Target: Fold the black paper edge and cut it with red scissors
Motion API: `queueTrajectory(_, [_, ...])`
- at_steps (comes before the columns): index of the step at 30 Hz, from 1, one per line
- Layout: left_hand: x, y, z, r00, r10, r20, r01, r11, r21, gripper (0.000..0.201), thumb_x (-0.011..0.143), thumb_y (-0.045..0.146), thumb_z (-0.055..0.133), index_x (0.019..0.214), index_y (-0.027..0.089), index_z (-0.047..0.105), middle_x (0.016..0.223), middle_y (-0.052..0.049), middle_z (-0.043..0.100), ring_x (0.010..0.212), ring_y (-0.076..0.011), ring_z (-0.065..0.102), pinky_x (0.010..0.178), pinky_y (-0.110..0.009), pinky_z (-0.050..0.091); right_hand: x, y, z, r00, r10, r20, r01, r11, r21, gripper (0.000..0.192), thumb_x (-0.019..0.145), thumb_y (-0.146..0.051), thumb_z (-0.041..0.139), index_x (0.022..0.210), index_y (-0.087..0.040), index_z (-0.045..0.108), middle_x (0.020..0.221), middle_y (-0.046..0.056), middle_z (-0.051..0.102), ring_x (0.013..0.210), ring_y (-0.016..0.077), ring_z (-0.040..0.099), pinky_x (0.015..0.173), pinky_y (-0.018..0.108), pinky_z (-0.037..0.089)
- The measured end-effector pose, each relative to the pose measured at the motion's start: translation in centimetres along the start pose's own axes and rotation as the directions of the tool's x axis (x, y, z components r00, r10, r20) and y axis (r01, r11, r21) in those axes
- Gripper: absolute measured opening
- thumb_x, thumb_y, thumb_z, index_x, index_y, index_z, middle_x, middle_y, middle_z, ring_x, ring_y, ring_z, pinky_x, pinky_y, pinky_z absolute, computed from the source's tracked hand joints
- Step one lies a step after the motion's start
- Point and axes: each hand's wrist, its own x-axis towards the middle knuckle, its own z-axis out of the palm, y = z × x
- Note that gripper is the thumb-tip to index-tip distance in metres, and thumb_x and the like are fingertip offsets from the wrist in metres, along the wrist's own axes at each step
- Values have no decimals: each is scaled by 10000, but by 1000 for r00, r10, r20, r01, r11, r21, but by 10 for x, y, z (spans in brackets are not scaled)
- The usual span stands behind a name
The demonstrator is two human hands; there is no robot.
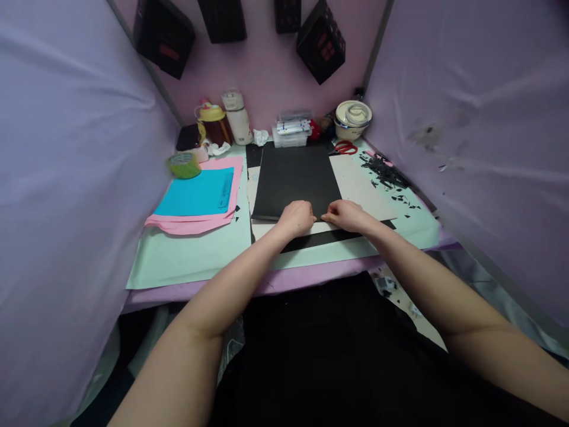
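Note:
A sheet of black paper (pixel 296 178) lies over pale boards in the middle of the table, and its near edge looks folded into a narrow strip. My left hand (pixel 299 218) is closed on that near edge, fingers curled under. Close beside it, my right hand (pixel 345 215) pinches the same edge between thumb and fingers. A small gap separates the two hands. Beneath the sheet, a cream board (pixel 362 190) shows to the right, and a dark strip (pixel 320 238) shows along the front.
To the left are blue paper (pixel 195 193) on pink sheets and a green tape roll (pixel 184 165). Bottles, a plastic box of pens (pixel 291 131), red-handled scissors (pixel 345 147) and a lidded bowl (pixel 352 120) line the back. Black paper scraps (pixel 384 172) lie right. Black boxes hang above.

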Motion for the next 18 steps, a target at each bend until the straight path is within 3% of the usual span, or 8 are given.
queueTrajectory(4, [-2,0,0,1000,-9,7,9,1000,-5,104,820,251,580,812,172,648,871,-77,673,876,-224,610,761,-293,442,-3,0,1,1000,2,-18,-2,1000,22,251,795,-419,563,665,-205,547,677,20,631,651,162,532,551,273,269])
queueTrajectory(8, [-1,-2,3,995,-97,-30,97,995,2,233,795,348,617,951,176,595,1055,-119,604,1016,-289,538,819,-370,423,-5,4,4,998,-13,-57,16,998,56,242,795,-414,581,687,-205,522,717,18,630,678,163,536,566,272,281])
queueTrajectory(12, [1,-7,8,990,-139,-38,139,990,-1,237,788,401,625,925,211,586,1073,-98,556,1050,-304,482,842,-419,395,-4,6,6,996,-23,-85,28,998,56,243,791,-416,599,711,-206,507,777,19,630,718,167,543,587,270,294])
queueTrajectory(15, [-8,-7,12,992,-48,-119,50,999,12,172,815,355,613,934,231,604,1045,-70,560,1027,-274,472,841,-406,382,-3,6,5,998,-18,-54,20,999,39,240,789,-423,601,728,-209,513,775,20,627,707,167,541,582,266,288])
queueTrajectory(18, [-24,-4,19,953,154,-261,-124,984,125,137,892,273,521,959,230,632,1052,-62,564,1039,-251,445,841,-380,371,-2,5,4,999,-20,-35,21,999,31,237,797,-428,593,737,-212,515,779,19,629,699,163,539,576,263,280])
